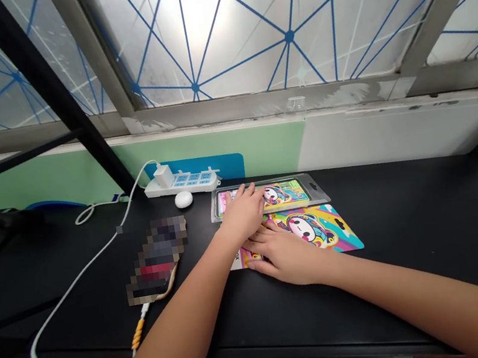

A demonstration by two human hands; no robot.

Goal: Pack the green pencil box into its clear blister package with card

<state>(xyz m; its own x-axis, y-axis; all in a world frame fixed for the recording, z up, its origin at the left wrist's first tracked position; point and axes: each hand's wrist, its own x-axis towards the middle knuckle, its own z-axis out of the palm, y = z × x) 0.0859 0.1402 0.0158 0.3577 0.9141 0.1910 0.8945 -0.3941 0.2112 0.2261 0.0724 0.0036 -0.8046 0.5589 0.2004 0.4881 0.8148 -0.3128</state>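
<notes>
A colourful printed card (339, 229) with a cartoon animal character lies flat on the black table. Behind it, touching or nearly touching its far edge, rests a clear plastic blister pack (313, 186) with similar bright artwork inside. My left hand (244, 211) lies over the left part of the pack, fingers stretched toward the back. On the left half of the card my right hand (281, 251) is laid flat, its fingers pointing left and its fingertips near my left wrist. Both hands cover parts of the artwork beneath them.
Left of my hands lies a phone (158, 259), its screen blurred out, with a white cable plugged in. A white earbud case (184, 199) sits in front of a power strip (182, 183). A black metal frame (49, 82) rises at the left. Windows stand behind the table (435, 231).
</notes>
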